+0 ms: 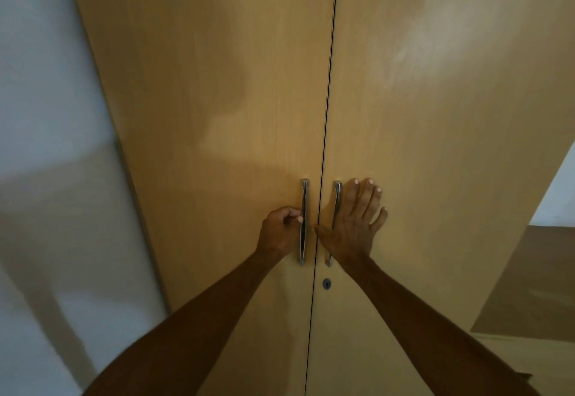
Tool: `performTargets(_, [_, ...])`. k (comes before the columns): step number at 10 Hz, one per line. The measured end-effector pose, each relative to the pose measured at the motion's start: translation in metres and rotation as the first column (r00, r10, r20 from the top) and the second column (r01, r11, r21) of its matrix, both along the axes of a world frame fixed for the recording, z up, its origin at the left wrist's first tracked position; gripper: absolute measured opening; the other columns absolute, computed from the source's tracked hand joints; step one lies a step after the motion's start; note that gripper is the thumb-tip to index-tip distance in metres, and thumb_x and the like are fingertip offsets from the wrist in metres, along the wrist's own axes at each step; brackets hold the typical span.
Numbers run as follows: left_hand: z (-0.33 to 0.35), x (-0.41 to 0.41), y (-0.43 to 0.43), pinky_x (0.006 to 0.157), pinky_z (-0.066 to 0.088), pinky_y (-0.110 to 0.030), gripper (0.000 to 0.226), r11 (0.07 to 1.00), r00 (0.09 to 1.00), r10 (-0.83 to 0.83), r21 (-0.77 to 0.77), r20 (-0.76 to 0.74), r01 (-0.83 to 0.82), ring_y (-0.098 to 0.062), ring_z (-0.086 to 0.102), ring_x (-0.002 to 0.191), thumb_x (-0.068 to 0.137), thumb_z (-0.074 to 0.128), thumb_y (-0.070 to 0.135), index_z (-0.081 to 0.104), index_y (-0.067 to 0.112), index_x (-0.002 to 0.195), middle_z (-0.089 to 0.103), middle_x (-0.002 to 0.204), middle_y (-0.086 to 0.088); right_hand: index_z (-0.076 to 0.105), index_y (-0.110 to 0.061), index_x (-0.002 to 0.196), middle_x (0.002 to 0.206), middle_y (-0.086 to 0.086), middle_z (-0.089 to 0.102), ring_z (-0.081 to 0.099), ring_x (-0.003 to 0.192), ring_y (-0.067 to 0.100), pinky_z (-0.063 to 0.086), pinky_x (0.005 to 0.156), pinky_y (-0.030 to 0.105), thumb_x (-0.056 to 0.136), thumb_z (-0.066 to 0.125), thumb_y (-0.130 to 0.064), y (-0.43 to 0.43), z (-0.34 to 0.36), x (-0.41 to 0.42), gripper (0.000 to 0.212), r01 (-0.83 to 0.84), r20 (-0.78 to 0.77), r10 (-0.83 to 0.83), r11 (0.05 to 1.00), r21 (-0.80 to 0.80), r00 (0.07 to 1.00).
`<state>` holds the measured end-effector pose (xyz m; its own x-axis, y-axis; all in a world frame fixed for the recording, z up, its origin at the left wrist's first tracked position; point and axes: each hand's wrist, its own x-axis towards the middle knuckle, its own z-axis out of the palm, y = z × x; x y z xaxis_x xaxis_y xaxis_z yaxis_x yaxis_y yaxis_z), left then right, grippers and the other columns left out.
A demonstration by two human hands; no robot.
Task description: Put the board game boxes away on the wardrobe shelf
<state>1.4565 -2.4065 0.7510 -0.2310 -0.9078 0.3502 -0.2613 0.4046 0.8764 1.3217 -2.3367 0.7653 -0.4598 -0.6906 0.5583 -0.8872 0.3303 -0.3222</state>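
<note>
A tall light-wood wardrobe fills the view, its left door [217,115] and right door [435,115] both closed with a thin dark seam between them. My left hand [280,230] is curled around the left door's metal bar handle [303,221]. My right hand [354,224] lies flat with fingers spread on the right door, covering the lower part of the right handle [337,196]. No board game boxes and no shelf are in view.
A small round keyhole [326,284] sits below the handles on the right door. A pale wall [46,146] stands to the left of the wardrobe. At the right edge a brown wooden surface [529,286] juts out beside the wardrobe.
</note>
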Motion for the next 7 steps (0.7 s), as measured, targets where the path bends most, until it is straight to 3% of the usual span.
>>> performTargets(1, [-0.004, 0.008, 0.002, 0.085, 0.048, -0.018, 0.020, 1.000, 0.997, -0.025, 0.018, 0.067, 0.024, -0.008, 0.064, 0.094, 0.090, 0.063, 0.015, 0.070, 0.014, 0.109, 0.070, 0.101, 0.004, 0.000, -0.007, 0.151, 0.159, 0.023, -0.001, -0.002, 0.147, 0.041, 0.012, 0.111, 0.064, 0.060, 0.042, -0.084, -0.002, 0.000, 0.000, 0.126, 0.012, -0.024, -0.011, 1.000, 0.024, 1.000])
performTargets(2, [-0.009, 0.022, 0.006, 0.086, 0.050, -0.021, 0.018, 1.000, 0.995, -0.007, 0.009, 0.098, 0.006, -0.008, 0.064, 0.094, 0.089, 0.063, 0.017, 0.071, 0.018, 0.106, 0.070, 0.098, 0.007, 0.000, -0.008, 0.152, 0.159, 0.023, 0.000, 0.000, 0.146, 0.042, 0.018, 0.110, 0.064, 0.060, 0.071, -0.067, -0.003, -0.003, 0.001, 0.130, 0.020, -0.050, -0.018, 1.000, 0.025, 0.999])
performTargets(3, [-0.013, 0.038, 0.015, 0.084, 0.050, -0.022, 0.020, 0.998, 0.991, 0.059, -0.013, 0.123, -0.058, -0.010, 0.064, 0.094, 0.090, 0.062, 0.019, 0.068, 0.019, 0.110, 0.068, 0.099, 0.007, 0.003, -0.010, 0.152, 0.159, 0.022, 0.004, 0.004, 0.146, 0.041, 0.019, 0.110, 0.063, 0.061, 0.075, -0.060, 0.001, -0.005, 0.003, 0.126, -0.012, -0.019, 0.012, 1.000, -0.006, 1.000])
performTargets(4, [-0.018, 0.059, 0.029, 0.080, 0.051, -0.024, 0.023, 0.989, 0.981, 0.114, -0.115, 0.158, -0.097, -0.009, 0.064, 0.091, 0.090, 0.058, 0.025, 0.067, 0.023, 0.110, 0.068, 0.101, 0.010, 0.008, -0.011, 0.151, 0.159, 0.018, 0.009, 0.008, 0.146, 0.037, 0.024, 0.110, 0.058, 0.066, 0.072, -0.055, 0.010, -0.014, 0.006, 0.115, -0.090, 0.025, 0.091, 0.994, -0.055, 0.996])
performTargets(6, [-0.022, 0.101, 0.086, 0.093, 0.047, -0.027, 0.030, 0.908, 0.895, 0.325, -0.367, 0.307, -0.204, -0.012, 0.060, 0.109, 0.090, 0.059, 0.028, 0.063, 0.023, 0.120, 0.066, 0.119, 0.005, 0.004, -0.017, 0.152, 0.161, 0.012, 0.007, 0.007, 0.148, 0.032, 0.026, 0.112, 0.054, 0.076, 0.062, -0.058, 0.044, -0.035, 0.018, 0.104, -0.295, 0.033, 0.295, 0.956, 0.004, 0.955])
performTargets(7, [-0.022, 0.120, 0.120, 0.098, 0.047, -0.034, 0.038, 0.853, 0.832, 0.422, -0.467, 0.359, -0.231, -0.017, 0.059, 0.116, 0.090, 0.056, 0.034, 0.061, 0.020, 0.125, 0.064, 0.127, 0.001, 0.000, -0.022, 0.152, 0.162, 0.006, -0.001, -0.001, 0.149, 0.027, 0.020, 0.114, 0.052, 0.077, 0.058, -0.063, 0.065, -0.040, 0.026, 0.104, -0.464, 0.060, 0.460, 0.884, 0.066, 0.886])
